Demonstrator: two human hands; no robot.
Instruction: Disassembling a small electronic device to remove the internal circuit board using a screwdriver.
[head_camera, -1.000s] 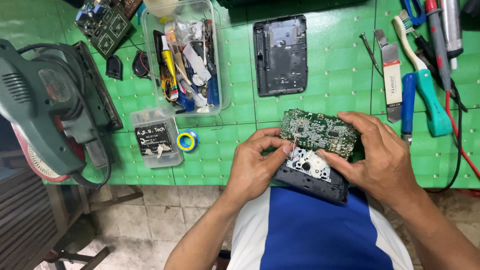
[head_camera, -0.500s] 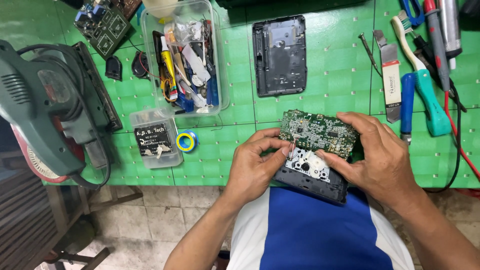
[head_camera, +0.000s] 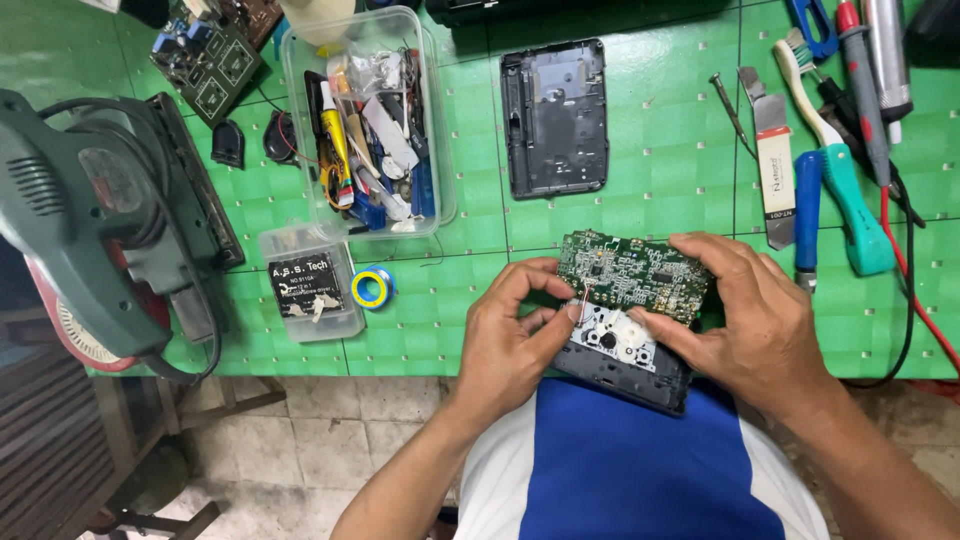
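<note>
A green circuit board (head_camera: 630, 275) is tilted up over a black device body (head_camera: 625, 365) with a white mechanism, held at the table's near edge. My left hand (head_camera: 510, 340) pinches the board's lower left corner, fingertips by thin wires. My right hand (head_camera: 755, 320) grips the board's right side and the device, thumb on the white mechanism. A separate black cover (head_camera: 555, 118) lies on the green table (head_camera: 450, 300) behind them.
A clear plastic box (head_camera: 368, 125) of small tools and parts stands at the back left, a smaller lidded box (head_camera: 310, 285) and a yellow-blue tape roll (head_camera: 371, 290) nearer. A green power tool (head_camera: 100, 225) fills the left. Screwdrivers, a toothbrush and a scraper (head_camera: 775, 160) lie right.
None of the things on the table have moved. My hands stay on the board and device, the fingers shifting only slightly.
</note>
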